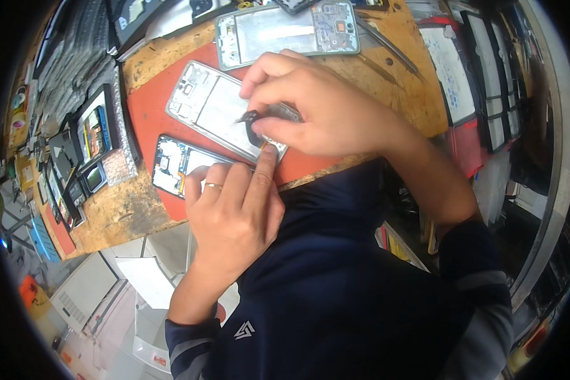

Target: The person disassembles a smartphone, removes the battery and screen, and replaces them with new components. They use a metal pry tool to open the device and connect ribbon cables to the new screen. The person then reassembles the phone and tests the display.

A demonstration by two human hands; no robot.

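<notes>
A silver phone frame [216, 104], bare of its screen, lies aslant on the red mat [147, 104]. Over its near right end, my right hand [320, 104] pinches a small dark plastic part [252, 120] between thumb and fingers. The part's exact kind is hard to make out. My left hand [234, 206] holds nothing visible. Its index finger stretches out and the tip rests at that same end of the frame, near the part. An opened phone with exposed inner parts [171, 166] lies beside it, partly hidden by my left hand.
Another phone frame, greenish [285, 35], lies at the far edge of the mat. Slim tools [389, 44] lie on the wooden table [418, 82] to the right. Stacked bubble-wrapped items [76, 63] and phone parts [95, 136] crowd the left side. The table's near edge borders my lap.
</notes>
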